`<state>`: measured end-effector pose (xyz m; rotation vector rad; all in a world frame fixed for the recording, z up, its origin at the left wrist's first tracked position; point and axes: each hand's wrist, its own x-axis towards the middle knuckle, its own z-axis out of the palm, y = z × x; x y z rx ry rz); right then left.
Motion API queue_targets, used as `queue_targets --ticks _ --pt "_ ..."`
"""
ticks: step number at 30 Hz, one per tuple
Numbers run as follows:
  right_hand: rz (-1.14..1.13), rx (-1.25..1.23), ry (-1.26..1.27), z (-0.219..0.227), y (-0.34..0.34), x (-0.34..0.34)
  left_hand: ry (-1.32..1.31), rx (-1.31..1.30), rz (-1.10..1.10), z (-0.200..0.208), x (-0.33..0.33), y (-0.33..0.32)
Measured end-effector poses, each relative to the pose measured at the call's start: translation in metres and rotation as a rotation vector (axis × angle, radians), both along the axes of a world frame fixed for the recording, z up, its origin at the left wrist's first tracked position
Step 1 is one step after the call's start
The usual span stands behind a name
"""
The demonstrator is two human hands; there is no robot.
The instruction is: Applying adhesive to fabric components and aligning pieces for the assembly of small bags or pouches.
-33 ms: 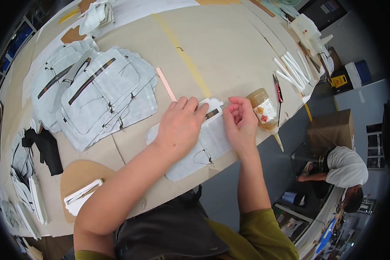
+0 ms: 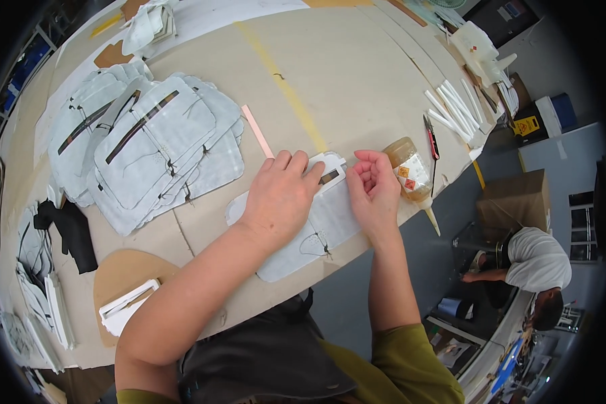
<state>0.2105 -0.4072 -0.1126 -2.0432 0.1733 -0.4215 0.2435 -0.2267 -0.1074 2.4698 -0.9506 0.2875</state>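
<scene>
A light grey fabric panel [image 2: 340, 214] lies at the table's near edge, with a dark thread loop on its lower part. Along its far edge lies a narrow white frame [image 2: 334, 162] with a dark slot. My left hand [image 2: 281, 192] is closed over the frame's left part, thumb on top and fingers curled at the far side. My right hand [image 2: 375, 190] is at the frame's right end, its fingers curled in and the thumb close to the frame. Whatever may be between those fingertips is hidden. To the right lies a clear bottle [image 2: 409, 168] of amber liquid with a pointed nozzle.
Stacked grey panels [image 2: 161, 128] lie on the left, a pink strip [image 2: 256, 129] beyond my left hand. A red-handled cutter [image 2: 432, 141] and white strips [image 2: 454, 111] lie at right. A black glove-like item [image 2: 71, 232] and brown board [image 2: 131, 266] are near left. Another person [image 2: 535, 262] bends at far right.
</scene>
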Motion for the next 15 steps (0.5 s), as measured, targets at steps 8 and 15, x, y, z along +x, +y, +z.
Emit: queue_targets --ticks 8,15 --pt "-0.040 0.038 0.045 -0.002 0.000 0.002 -0.047 -0.023 0.014 0.000 -0.004 -0.004" --pt "0.011 0.096 -0.022 -0.013 -0.002 0.006 0.127 -0.207 0.054 0.019 -0.008 0.032"
